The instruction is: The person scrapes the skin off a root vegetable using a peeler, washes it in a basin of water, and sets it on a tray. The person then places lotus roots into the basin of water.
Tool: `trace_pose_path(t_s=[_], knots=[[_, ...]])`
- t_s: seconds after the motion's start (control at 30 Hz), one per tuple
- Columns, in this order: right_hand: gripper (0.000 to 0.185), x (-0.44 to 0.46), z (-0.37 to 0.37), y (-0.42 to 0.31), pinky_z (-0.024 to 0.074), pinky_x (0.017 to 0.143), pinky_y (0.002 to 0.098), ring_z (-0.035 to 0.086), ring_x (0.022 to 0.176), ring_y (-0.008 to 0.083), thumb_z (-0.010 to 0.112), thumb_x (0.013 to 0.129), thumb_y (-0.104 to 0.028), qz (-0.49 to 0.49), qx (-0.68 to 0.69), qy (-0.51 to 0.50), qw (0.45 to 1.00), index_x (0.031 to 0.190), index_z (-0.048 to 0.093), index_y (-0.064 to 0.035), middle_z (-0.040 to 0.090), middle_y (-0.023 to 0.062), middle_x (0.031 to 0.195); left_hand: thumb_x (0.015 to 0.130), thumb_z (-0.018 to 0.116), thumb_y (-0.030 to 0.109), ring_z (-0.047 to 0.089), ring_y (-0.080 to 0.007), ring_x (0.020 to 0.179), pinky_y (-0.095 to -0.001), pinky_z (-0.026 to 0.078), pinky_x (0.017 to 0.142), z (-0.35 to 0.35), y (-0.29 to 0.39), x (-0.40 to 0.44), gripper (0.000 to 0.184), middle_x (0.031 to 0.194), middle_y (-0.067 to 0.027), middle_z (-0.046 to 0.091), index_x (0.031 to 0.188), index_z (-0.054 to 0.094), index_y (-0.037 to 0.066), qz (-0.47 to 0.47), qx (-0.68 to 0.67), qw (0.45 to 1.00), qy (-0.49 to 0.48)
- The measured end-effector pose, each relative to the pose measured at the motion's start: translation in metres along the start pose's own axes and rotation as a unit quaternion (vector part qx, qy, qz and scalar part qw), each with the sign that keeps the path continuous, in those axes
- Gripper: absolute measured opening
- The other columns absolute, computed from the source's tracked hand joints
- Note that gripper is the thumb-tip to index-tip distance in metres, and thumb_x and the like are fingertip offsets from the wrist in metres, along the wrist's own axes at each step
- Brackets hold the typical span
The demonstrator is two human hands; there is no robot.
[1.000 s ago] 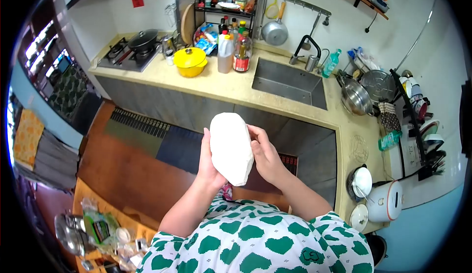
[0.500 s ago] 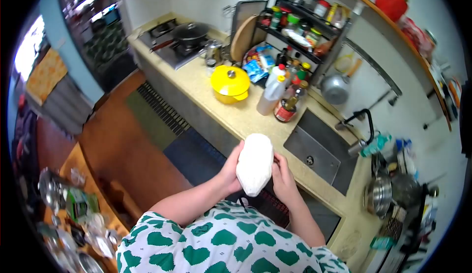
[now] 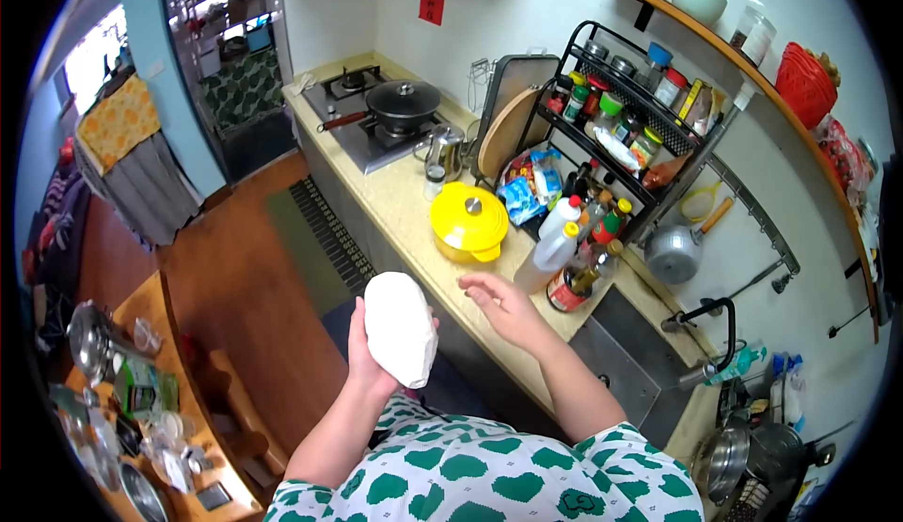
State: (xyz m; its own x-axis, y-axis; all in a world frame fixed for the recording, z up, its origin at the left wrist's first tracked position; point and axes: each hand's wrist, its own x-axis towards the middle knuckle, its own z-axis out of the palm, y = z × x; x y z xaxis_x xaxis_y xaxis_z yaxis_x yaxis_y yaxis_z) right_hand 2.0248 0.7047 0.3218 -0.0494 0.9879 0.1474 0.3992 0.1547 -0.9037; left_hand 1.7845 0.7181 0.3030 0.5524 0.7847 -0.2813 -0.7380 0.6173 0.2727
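Note:
My left hand (image 3: pixel 372 364) is wrapped around a large peeled white root vegetable (image 3: pixel 399 329), oblong with a faceted, tapered lower end. Its exact kind I cannot make out. It is held in front of my body, beside the counter's front edge. My right hand (image 3: pixel 503 310) is apart from it, above the counter, fingers stretched out and holding nothing. Closest to that hand are a yellow lidded pot (image 3: pixel 470 224) and a group of bottles, among them a clear plastic bottle with a yellow cap (image 3: pixel 547 261).
To the right lies a sink (image 3: pixel 616 362) with a black faucet (image 3: pixel 724 320). A black lidded pan (image 3: pixel 403 105) stands on the stove at the counter's far end. Behind the bottles is a spice rack (image 3: pixel 616 99). A wooden table (image 3: pixel 155 310) with jars is at my left.
Both hands held the white vegetable before; my right hand has let go and reaches toward the counter. The left hand has carried the vegetable to the left. The view has shifted.

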Motion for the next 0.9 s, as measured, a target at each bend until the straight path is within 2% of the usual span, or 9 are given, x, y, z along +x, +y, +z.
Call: trace_pose_path(t_s=[0.2,0.23,0.37,0.47,0.53,0.6,0.67,0.8,0.9], knots=[[0.023,0.175,-0.054,0.034,0.0504,0.099,0.0286,0.066,0.113,0.0146,0.062,0.104,-0.014,-0.051,0.086,0.203,0.974,0.125,0.063,-0.003,0.071,0.0057,0.119,0.099,0.038,0.073,0.066,-0.0404,0.112,-0.0537,0.057,0.092,0.01,0.077,0.137,0.081,0.128,-0.0239,0.065,0.145,0.053,0.007,-0.054,0.003,0.998,-0.043],[0.021,0.207,-0.066,0.037,0.0501,0.102,0.028,0.066,0.112,0.0134,0.06,0.106,-0.013,-0.038,0.087,0.232,0.968,0.123,0.064,-0.0018,0.07,0.005,0.117,0.1,0.039,0.07,0.065,-0.0387,0.115,-0.0534,0.055,0.097,0.014,0.091,0.167,0.078,0.131,-0.0224,0.064,0.146,0.052,0.008,-0.065,0.02,0.995,-0.079],[0.015,0.3,-0.084,0.031,0.0472,0.08,0.0208,0.058,0.088,0.0041,0.063,0.105,-0.015,-0.01,0.049,0.316,0.947,0.115,0.067,-0.0045,0.068,-0.0031,0.101,0.104,0.039,0.063,0.065,-0.0352,0.118,-0.053,0.051,0.106,0.067,0.134,0.276,0.069,0.133,-0.0168,0.065,0.145,0.054,0.009,-0.075,0.032,0.993,-0.09],[0.017,0.355,-0.101,0.043,0.0471,0.081,0.0211,0.057,0.094,0.0041,0.065,0.102,-0.015,-0.039,0.006,0.386,0.922,0.117,0.066,-0.0047,0.065,-0.0027,0.106,0.104,0.039,0.063,0.065,-0.0353,0.118,-0.0536,0.052,0.105,0.103,0.158,0.337,0.07,0.132,-0.0169,0.066,0.145,0.054,0.009,-0.106,0.042,0.988,-0.104],[0.024,0.385,-0.128,0.044,0.0486,0.091,0.0272,0.06,0.105,0.0126,0.069,0.099,-0.016,-0.024,-0.18,0.466,0.866,0.12,0.064,-0.0056,0.064,0.0037,0.117,0.103,0.039,0.064,0.065,-0.0391,0.118,-0.0536,0.052,0.104,0.113,0.164,0.375,0.071,0.134,-0.0168,0.065,0.146,0.053,0.01,-0.138,0.036,0.98,-0.137],[0.035,0.412,-0.151,0.043,0.0437,0.107,0.0392,0.057,0.122,0.0313,0.07,0.096,-0.021,-0.04,-0.279,0.518,0.808,0.126,0.06,-0.0072,0.062,0.0141,0.129,0.104,0.037,0.065,0.064,-0.0419,0.119,-0.0546,0.052,0.103,0.123,0.165,0.403,0.071,0.136,-0.0167,0.064,0.148,0.051,0.01,-0.18,0.023,0.97,-0.161],[0.038,0.443,-0.176,0.062,0.0458,0.101,0.0356,0.058,0.115,0.0256,0.07,0.095,-0.02,-0.036,-0.304,0.538,0.785,0.128,0.056,-0.0079,0.059,0.0141,0.132,0.103,0.038,0.065,0.064,-0.042,0.12,-0.0547,0.052,0.104,0.125,0.161,0.425,0.072,0.137,-0.0169,0.063,0.148,0.05,0.011,-0.21,0.011,0.962,-0.176],[0.043,0.476,-0.208,0.067,0.0449,0.094,0.0293,0.055,0.106,0.0189,0.066,0.09,-0.012,0.05,-0.201,0.476,0.855,0.131,0.051,-0.0098,0.056,0.0116,0.13,0.099,0.044,0.069,0.061,-0.0445,0.119,-0.0563,0.055,0.094,0.121,0.15,0.468,0.072,0.137,-0.0158,0.061,0.147,0.052,0.016,-0.255,-0.014,0.955,-0.153],[0.049,0.482,-0.212,0.06,0.0436,0.092,0.0272,0.052,0.105,0.0156,0.062,0.086,-0.004,0.033,-0.146,0.469,0.87,0.132,0.048,-0.0115,0.054,0.0084,0.126,0.099,0.044,0.068,0.061,-0.0434,0.12,-0.0549,0.055,0.093,0.128,0.148,0.491,0.071,0.137,-0.015,0.06,0.147,0.052,0.017,-0.263,-0.019,0.954,-0.142]])
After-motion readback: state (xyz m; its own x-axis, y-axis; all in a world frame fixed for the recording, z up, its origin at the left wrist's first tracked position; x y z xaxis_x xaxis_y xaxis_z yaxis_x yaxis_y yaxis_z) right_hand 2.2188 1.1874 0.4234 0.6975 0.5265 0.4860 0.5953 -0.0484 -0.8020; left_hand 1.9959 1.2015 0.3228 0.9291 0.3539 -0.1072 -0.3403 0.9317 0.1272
